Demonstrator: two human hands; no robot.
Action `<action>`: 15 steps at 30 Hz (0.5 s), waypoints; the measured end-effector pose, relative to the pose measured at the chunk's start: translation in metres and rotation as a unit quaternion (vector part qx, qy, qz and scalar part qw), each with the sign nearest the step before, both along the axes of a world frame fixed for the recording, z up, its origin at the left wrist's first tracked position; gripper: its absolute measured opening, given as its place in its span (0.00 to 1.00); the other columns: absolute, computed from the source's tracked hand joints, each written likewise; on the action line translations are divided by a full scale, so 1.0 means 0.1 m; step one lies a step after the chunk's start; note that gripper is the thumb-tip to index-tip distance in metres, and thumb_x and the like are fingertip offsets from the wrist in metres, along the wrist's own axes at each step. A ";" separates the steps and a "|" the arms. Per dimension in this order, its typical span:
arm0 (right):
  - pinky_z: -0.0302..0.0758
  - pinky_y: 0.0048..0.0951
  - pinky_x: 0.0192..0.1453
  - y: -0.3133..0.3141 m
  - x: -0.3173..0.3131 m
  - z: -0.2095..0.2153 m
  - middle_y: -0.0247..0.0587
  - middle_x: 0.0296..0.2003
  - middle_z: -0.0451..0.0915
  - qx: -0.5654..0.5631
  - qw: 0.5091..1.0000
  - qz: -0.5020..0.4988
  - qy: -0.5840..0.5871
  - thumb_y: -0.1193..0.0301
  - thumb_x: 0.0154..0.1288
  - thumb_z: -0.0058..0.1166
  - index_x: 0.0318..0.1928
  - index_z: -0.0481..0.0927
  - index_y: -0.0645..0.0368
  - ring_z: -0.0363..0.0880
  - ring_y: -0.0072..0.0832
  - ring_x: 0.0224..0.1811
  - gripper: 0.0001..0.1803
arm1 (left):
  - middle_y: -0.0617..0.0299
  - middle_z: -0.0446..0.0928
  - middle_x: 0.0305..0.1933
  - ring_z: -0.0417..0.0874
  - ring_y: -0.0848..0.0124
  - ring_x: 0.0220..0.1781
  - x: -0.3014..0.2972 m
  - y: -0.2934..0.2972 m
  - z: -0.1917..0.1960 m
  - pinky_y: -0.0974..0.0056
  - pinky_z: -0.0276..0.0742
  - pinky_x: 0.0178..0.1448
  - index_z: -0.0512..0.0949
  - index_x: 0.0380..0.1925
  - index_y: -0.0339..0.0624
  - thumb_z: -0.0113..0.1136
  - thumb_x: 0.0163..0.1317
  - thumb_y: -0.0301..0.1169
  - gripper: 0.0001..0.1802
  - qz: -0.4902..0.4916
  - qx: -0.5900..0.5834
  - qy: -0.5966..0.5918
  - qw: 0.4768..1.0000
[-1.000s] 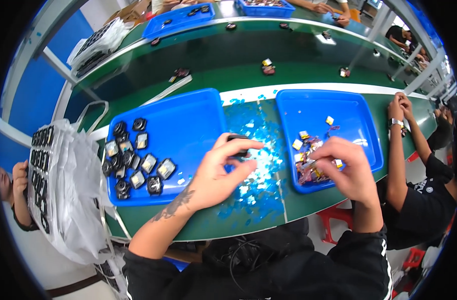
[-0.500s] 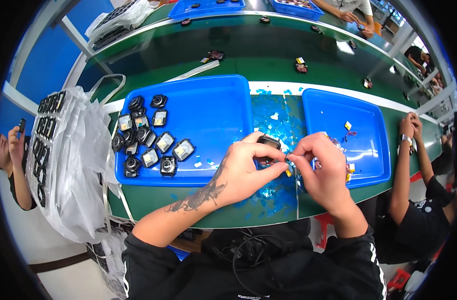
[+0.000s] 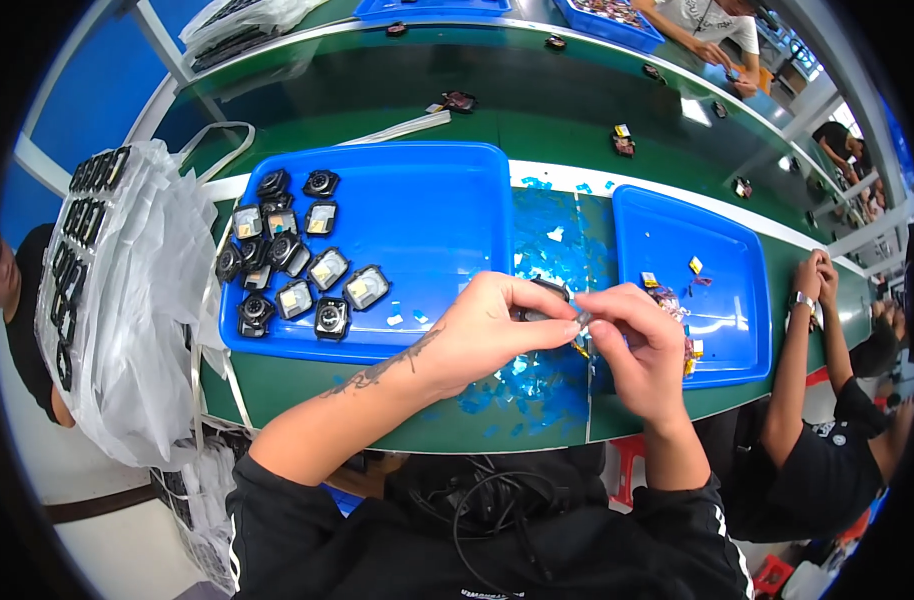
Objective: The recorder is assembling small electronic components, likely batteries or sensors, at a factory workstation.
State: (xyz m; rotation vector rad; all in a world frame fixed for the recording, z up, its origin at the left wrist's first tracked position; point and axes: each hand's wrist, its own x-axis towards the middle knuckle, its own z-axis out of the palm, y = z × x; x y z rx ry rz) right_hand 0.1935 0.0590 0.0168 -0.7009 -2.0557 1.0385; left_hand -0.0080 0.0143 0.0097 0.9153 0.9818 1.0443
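Above the green bench, my left hand point(image 3: 482, 330) is closed round a dark watch case point(image 3: 550, 287), mostly hidden by the fingers. My right hand point(image 3: 642, 345) meets it from the right, thumb and forefinger pinched on a small greyish piece point(image 3: 583, 319) at the left fingertips; its kind does not show. Left of my hands, a blue tray point(image 3: 417, 240) holds several black watch cases point(image 3: 329, 268), some with pale insides up and some with round backs up. To the right stands a second blue tray point(image 3: 677, 225) with small parts point(image 3: 692, 350) bearing yellow pieces, partly behind my right hand.
Scraps of blue film point(image 3: 552, 225) litter the bench between the trays. A plastic-wrapped stack of racks point(image 3: 127, 300) stands at the left. Beyond a white rail, a green belt point(image 3: 537, 90) carries scattered small assemblies point(image 3: 623, 140). A co-worker's arms point(image 3: 805, 340) are close on the right.
The whole view has shifted slightly. My fingertips have moved a little, and the small greyish piece now shows between them. At far left, a person's raised hand has gone out of sight.
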 end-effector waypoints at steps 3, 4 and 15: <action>0.76 0.25 0.40 -0.03 -0.01 -0.01 0.41 0.37 0.81 -0.032 0.999 0.011 0.035 0.84 0.61 0.56 0.48 0.80 0.65 0.79 0.26 0.38 0.14 | 0.59 0.82 0.43 0.80 0.79 0.42 -0.02 0.00 0.00 0.72 0.75 0.47 0.82 0.44 0.31 0.64 0.63 0.26 0.12 -0.071 -0.010 -0.051 0.996; 0.77 0.25 0.41 -0.05 -0.01 -0.03 0.42 0.37 0.80 -0.072 0.991 -0.006 0.112 0.84 0.62 0.56 0.46 0.80 0.66 0.79 0.25 0.38 0.12 | 0.58 0.81 0.46 0.79 0.78 0.45 0.00 0.00 0.03 0.72 0.75 0.50 0.80 0.48 0.31 0.60 0.65 0.25 0.13 -0.038 0.015 -0.038 0.998; 0.70 0.20 0.28 -0.09 -0.25 0.16 0.39 0.33 0.82 0.064 0.992 -0.104 -0.034 0.84 0.57 0.61 0.39 0.82 0.64 0.76 0.21 0.26 0.08 | 0.54 0.73 0.60 0.74 0.71 0.62 0.15 -0.08 0.04 0.65 0.70 0.64 0.59 0.68 0.34 0.46 0.67 0.16 0.28 0.056 0.118 -0.028 0.991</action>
